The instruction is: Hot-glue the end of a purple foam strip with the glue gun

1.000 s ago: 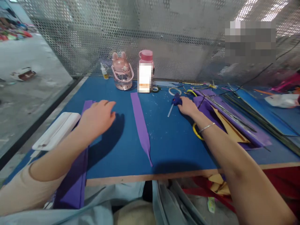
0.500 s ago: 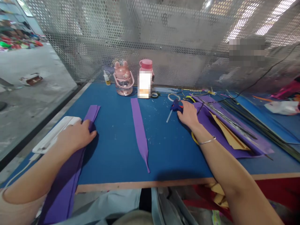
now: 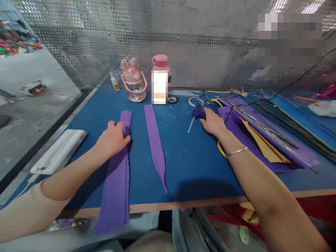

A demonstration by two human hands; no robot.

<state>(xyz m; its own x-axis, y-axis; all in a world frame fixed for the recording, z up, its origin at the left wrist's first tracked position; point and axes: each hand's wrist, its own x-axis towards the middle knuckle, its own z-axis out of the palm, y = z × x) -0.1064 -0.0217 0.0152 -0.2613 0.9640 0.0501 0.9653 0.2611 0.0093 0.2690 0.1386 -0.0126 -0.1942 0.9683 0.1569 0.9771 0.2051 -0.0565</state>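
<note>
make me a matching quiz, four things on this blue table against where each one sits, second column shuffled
Things:
1. wide purple strip
2. narrow purple strip
3. white case
4. blue glue gun

Places:
A. at the fingertips of the right hand
B. near the table's left edge
C. under the left hand, hanging over the front edge
D. mid-table, in front of the pink bottles

Pairs: 1-C, 2-D, 3-B, 4-A

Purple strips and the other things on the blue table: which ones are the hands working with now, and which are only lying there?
In hand:
left hand on the wide purple strip
right hand at the blue glue gun
narrow purple strip lies between the hands

Lying about:
two pink bottles
white tray
tape rolls
</note>
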